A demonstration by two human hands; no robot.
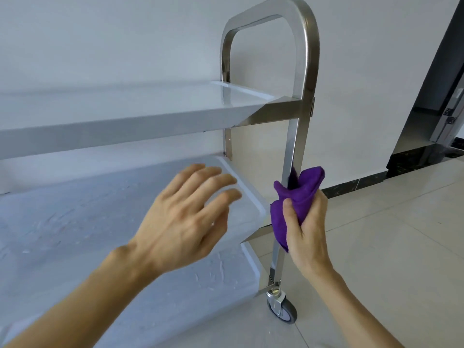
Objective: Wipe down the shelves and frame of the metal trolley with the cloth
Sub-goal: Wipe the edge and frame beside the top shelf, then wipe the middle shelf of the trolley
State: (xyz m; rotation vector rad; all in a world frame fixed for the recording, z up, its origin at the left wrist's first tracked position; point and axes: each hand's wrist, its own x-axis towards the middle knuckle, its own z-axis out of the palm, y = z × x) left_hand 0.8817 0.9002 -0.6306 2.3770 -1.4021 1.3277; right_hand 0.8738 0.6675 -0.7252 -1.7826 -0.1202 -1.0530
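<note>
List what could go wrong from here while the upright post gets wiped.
1. The trolley stands on a caster wheel, and the left hand hovers open over the middle shelf without bracing anything, so a firm stroke may roll it away.
2. The right hand grips the purple cloth bunched around the upright post, so it may miss the post's far faces.
</note>
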